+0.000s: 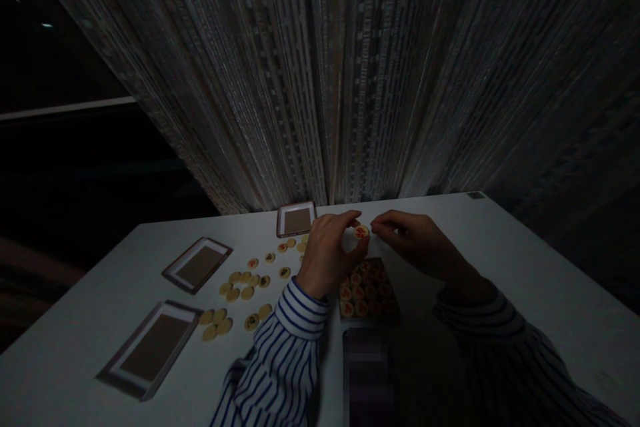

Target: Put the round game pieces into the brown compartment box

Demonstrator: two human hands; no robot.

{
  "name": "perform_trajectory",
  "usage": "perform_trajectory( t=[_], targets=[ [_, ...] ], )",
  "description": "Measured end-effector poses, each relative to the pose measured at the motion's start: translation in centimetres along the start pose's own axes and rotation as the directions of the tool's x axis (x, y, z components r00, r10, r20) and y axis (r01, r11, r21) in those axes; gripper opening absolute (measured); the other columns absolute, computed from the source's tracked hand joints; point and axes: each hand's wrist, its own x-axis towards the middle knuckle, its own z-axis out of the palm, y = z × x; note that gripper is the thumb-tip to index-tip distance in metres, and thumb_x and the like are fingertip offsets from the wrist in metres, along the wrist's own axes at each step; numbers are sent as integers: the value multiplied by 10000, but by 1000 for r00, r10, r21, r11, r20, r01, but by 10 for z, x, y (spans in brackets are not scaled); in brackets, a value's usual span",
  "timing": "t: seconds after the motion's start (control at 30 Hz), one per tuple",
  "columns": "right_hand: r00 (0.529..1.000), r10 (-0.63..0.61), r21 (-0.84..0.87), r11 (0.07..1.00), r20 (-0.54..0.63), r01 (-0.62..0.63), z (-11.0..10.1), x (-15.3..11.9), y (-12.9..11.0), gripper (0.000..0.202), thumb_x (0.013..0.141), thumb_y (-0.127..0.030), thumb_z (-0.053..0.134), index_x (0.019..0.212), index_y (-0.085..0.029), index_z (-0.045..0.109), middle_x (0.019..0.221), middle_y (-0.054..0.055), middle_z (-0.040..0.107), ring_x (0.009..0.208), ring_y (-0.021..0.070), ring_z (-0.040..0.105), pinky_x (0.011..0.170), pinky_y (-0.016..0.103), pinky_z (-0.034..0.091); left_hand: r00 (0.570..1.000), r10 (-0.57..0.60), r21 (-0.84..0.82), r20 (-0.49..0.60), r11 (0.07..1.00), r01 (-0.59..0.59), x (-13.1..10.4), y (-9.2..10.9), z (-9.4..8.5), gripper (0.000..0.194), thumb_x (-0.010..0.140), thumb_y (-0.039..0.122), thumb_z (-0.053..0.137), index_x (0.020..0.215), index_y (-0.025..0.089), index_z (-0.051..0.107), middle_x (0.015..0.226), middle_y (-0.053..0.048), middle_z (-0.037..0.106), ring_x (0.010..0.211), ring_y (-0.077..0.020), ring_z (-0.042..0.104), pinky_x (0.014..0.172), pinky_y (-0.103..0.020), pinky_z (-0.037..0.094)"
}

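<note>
Head view shows the white tabletop [425, 360] holding a square box [369, 290] of round red-marked pieces. Above it, the left hand [327, 250] is pinching one round piece [361, 232]; the right hand [410, 240] is curling beside it, nearly closed, its grip unclear.

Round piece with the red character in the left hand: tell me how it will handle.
The round piece looks like a rigid disc, so it should stay stiff. It is probably light, as the left hand pinches it by its edge. Its circular rim suggests it could roll if dropped on edge.
</note>
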Motion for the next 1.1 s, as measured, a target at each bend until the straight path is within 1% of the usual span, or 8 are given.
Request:
perform_trajectory(
  t=[0.33,0.6,0.73,0.83,0.9,1.0,1.03,1.1],
  targets=[
    [991,123,258,957,52,-133,6,3,-1,194,766,-359,551,738,-180,618,668,10,654,602,135,592,553,247,457,998,47,-37,36,998,-46,-3,-3,4,379,759,214,593,1122,205,486,892,-36,645,869,-181,583,801,-354,432],
    [978,147,426,883,147,-196,8,1,0,199,703,-377,628,749,-186,594,707,19,683,651,148,635,573,253,491,994,78,-18,80,997,-77,-5,-1,6,365,769,210,588,1116,189,479,898,-39,652,851,-187,579,785,-349,430],
    [973,141,404,891,184,-206,8,-1,2,220,705,-398,631,762,-188,592,715,19,687,660,145,640,585,253,492,990,57,-23,129,998,-55,-5,-1,2,395,764,219,602,1135,200,469,922,-41,652,869,-183,584,797,-351,433],
    [965,125,335,921,229,-198,6,-3,5,220,723,-407,613,759,-191,595,690,7,676,645,136,630,558,237,475,965,11,26,260,999,-18,-8,-5,-9,416,727,272,654,1107,205,499,932,-46,654,876,-196,593,768,-343,453],
    [958,118,246,952,260,-184,3,-4,8,212,717,-403,618,741,-193,601,662,-5,664,622,129,615,533,225,457,885,-64,134,461,991,2,-11,-8,-17,278,693,310,681,931,207,584,832,-41,662,783,-204,613,650,-309,468],
    [948,118,119,980,296,-159,-1,-5,10,197,712,-393,615,730,-197,612,655,-12,656,611,122,599,529,220,441,638,-170,233,751,972,-15,-19,-9,-20,253,664,389,681,840,217,627,709,-40,670,625,-202,629,499,-269,440],
    [945,120,90,984,304,-154,-2,-5,11,194,719,-392,604,732,-198,615,665,-10,658,617,123,598,537,223,441,571,-193,244,798,970,-13,-22,-8,-19,288,658,413,680,868,221,631,730,-47,680,640,-205,640,496,-261,443],
    [941,121,46,989,317,-143,-4,-5,11,200,731,-396,585,744,-199,619,690,-1,663,636,127,598,554,231,439,487,-271,324,830,946,-26,-27,-3,-12,396,615,460,700,906,199,637,772,-85,693,688,-247,657,511,-282,464]
  ],
)
